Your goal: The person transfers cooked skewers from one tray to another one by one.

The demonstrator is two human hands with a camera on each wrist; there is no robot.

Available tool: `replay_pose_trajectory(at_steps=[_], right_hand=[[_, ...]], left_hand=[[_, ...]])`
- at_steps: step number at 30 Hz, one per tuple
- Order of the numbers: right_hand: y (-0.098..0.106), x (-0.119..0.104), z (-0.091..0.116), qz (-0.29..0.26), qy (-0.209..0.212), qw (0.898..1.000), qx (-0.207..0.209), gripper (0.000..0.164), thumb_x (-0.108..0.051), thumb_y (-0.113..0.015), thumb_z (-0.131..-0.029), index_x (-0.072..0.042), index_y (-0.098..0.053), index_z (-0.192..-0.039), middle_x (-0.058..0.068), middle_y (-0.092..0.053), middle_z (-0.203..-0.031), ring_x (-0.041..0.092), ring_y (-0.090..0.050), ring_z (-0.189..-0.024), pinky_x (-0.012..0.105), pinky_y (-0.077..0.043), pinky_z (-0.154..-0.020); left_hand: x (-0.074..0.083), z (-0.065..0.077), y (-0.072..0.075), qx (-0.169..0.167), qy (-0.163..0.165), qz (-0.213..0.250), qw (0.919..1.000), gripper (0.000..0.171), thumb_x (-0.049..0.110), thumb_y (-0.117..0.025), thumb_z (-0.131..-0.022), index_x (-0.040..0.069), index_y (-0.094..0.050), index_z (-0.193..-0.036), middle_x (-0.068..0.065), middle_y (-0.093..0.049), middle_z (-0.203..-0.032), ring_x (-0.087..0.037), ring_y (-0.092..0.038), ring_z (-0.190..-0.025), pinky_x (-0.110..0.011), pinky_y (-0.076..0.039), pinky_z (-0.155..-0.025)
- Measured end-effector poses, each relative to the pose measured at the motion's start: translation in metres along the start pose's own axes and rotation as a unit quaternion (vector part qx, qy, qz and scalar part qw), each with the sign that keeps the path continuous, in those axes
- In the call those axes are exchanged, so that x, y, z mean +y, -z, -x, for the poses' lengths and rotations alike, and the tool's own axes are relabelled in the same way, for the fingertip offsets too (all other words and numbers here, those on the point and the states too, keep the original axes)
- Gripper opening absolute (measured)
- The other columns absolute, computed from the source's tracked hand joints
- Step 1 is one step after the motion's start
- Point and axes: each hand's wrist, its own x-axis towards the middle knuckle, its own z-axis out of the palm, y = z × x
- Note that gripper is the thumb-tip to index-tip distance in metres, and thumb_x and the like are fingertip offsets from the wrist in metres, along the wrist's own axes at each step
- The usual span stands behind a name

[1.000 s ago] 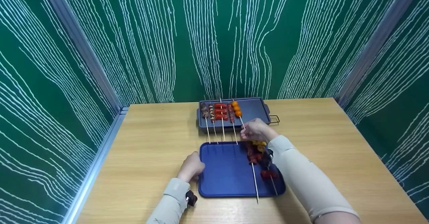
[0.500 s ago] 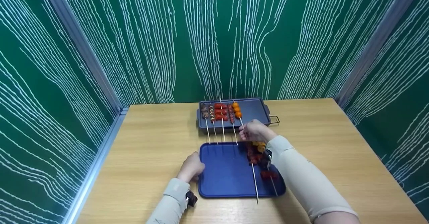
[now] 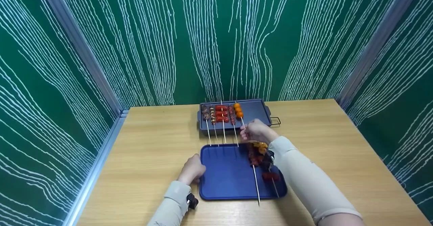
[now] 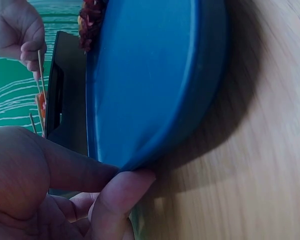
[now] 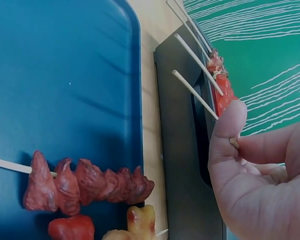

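Observation:
In the head view my left hand (image 3: 192,169) holds the left edge of a blue tray (image 3: 223,177); the left wrist view shows thumb and finger pinching its rim (image 4: 155,145). My right hand (image 3: 256,130) pinches the stick of a skewer of orange balls (image 3: 238,110), which lies on a dark grill pan (image 3: 253,109). In the right wrist view the stick's end (image 5: 234,143) pokes out between thumb and finger. A dark red meat skewer (image 5: 90,185) lies on the tray's right side. Beside it are yellow pieces (image 3: 261,147) and a red piece (image 3: 270,176), partly hidden by the right wrist.
Several other skewers, among them one with red pieces (image 3: 222,113), lie side by side on the pan's left half, sticks overhanging its front. A wire handle (image 3: 276,120) juts from the pan's right. The wooden table (image 3: 145,158) meets a green patterned wall (image 3: 199,50) behind.
The orange-ball skewer has turned slightly straighter, and my right hand has shifted a little left with its stick. My left hand keeps its hold on the tray.

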Motion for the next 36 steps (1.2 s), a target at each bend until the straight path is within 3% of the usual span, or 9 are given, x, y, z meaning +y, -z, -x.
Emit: replay_pose_trajectory(at_steps=[14,30,36], right_hand=[[-0.001,-0.007,0.007,0.01,0.002,1.0,0.015,0.025,0.012,-0.035,-0.092,0.012,-0.044,-0.115,0.007,-0.056,-0.071,0.016,-0.056,-0.06,0.027,-0.053,-0.06],[-0.002,-0.014,0.022,0.018,0.003,1.0,0.024,0.018,0.011,-0.037,-0.094,0.007,-0.048,-0.108,0.01,-0.059,-0.075,0.017,-0.059,-0.062,0.029,-0.056,-0.061],[-0.003,-0.016,0.027,0.021,0.005,0.999,0.025,0.018,0.011,-0.038,-0.094,0.006,-0.049,-0.108,0.01,-0.061,-0.075,0.017,-0.06,-0.062,0.03,-0.058,-0.064]], left_hand=[[0.001,0.003,-0.001,0.006,0.003,0.002,1.0,0.033,0.0,-0.05,-0.083,-0.007,-0.052,-0.115,-0.024,-0.061,-0.099,-0.023,-0.058,-0.041,-0.035,-0.052,-0.036],[0.005,0.005,0.001,0.0,0.007,-0.006,1.0,0.031,0.003,-0.049,-0.084,-0.005,-0.053,-0.114,-0.021,-0.061,-0.096,-0.024,-0.057,-0.048,-0.038,-0.052,-0.038],[0.002,0.005,-0.001,0.011,-0.007,-0.004,0.9999,0.03,0.002,-0.051,-0.082,-0.006,-0.054,-0.111,-0.021,-0.061,-0.094,-0.025,-0.057,-0.051,-0.037,-0.051,-0.036]])
